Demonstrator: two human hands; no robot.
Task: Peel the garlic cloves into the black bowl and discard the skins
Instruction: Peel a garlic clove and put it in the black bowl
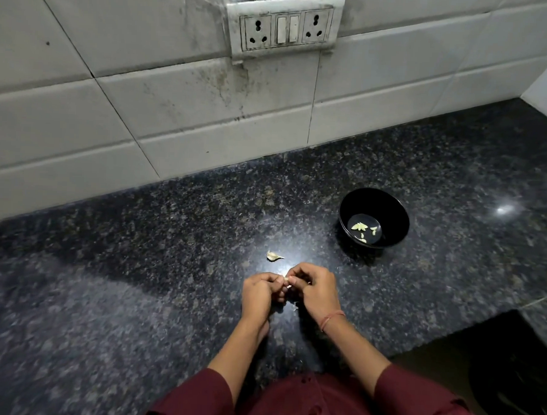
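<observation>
My left hand (260, 296) and my right hand (315, 290) meet low over the dark granite counter. Their fingertips pinch one small garlic clove (287, 280) between them, and most of it is hidden by the fingers. Just beyond the hands, an unpeeled clove (274, 256) lies on the counter. A black bowl (391, 209) stands to the right and farther back, with several pale peeled cloves (362, 230) on its bottom. A scrap of skin (296, 306) shows under my right palm.
The speckled granite counter (170, 250) runs back to a white tiled wall with a socket and switch panel (284, 29). At the lower right the counter ends at a dark cut-out (494, 367) with a dark round object inside.
</observation>
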